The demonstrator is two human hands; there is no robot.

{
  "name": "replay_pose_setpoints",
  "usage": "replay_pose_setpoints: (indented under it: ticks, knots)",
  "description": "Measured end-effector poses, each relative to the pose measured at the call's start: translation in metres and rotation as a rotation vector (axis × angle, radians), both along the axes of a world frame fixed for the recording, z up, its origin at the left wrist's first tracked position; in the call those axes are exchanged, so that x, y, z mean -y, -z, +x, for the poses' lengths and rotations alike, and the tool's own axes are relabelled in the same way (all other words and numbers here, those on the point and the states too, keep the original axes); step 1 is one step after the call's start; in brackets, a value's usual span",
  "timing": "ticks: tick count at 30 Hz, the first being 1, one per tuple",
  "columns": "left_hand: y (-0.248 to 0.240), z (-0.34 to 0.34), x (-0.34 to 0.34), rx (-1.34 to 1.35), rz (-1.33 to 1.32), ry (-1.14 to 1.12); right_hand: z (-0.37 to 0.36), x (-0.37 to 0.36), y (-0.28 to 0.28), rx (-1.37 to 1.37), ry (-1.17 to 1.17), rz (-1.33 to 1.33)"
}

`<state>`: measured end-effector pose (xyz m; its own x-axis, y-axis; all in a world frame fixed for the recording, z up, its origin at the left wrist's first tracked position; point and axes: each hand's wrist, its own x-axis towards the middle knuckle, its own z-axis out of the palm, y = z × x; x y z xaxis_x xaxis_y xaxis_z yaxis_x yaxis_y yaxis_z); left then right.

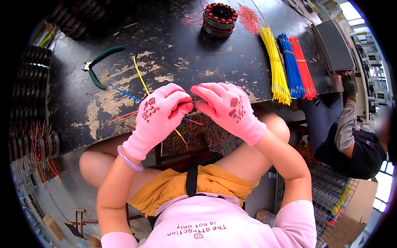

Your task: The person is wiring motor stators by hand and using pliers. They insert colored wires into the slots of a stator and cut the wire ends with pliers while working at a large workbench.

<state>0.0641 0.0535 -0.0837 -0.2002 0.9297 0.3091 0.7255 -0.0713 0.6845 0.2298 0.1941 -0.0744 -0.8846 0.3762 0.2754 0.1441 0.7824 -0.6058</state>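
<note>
My gloved left hand [159, 113] is closed round a yellow wire [141, 75], a blue wire [124, 92] and a red wire [123, 117]. Their ends stick out on both sides of the fist, above the table's front edge. Close beside it, my gloved right hand [229, 108] pinches a thin reddish wire that spans the small gap between the two hands. The fingertips hide where the wires meet. Both gloves are pink with dark printed marks.
Green-handled cutters [108, 51] lie on the worn black table [173, 45]. A wound stator [219, 31] stands at the back, near pink scraps [248, 18]. Yellow [273, 62], blue [292, 66] and red wire bundles [303, 68] lie right. Another person [351, 136] sits at far right.
</note>
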Motion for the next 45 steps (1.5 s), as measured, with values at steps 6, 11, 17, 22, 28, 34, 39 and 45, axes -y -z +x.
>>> replay_pose_setpoints:
  ticks: [6, 11, 17, 22, 28, 34, 39, 45]
  knots:
    - [0.003, -0.002, 0.0, -0.006, 0.011, 0.011, 0.0, -0.007, -0.005, 0.336, -0.002, -1.302]
    - [-0.002, -0.001, -0.001, -0.032, 0.003, 0.013, 0.003, -0.004, -0.003, -0.022, -0.129, 0.228]
    - [0.0, -0.002, -0.003, -0.079, 0.029, 0.028, -0.013, -0.012, -0.005, 0.371, 0.06, -1.171]
    - [-0.002, -0.002, 0.0, -0.026, 0.006, 0.037, 0.002, 0.003, -0.014, 0.036, 0.074, 0.142]
    - [0.0, -0.001, -0.003, -0.045, 0.03, 0.017, 0.002, -0.001, 0.004, 0.27, 0.082, -1.33]
    - [0.0, -0.005, 0.003, -0.066, 0.047, 0.036, 0.031, -0.002, -0.039, 0.35, 0.244, -0.535]
    - [-0.004, -0.003, 0.0, -0.06, 0.006, 0.019, 0.027, 0.008, -0.002, 0.333, 0.034, 0.308]
    - [-0.001, -0.005, 0.001, -0.078, 0.021, 0.037, -0.001, 0.004, 0.003, 0.253, 0.029, -0.798]
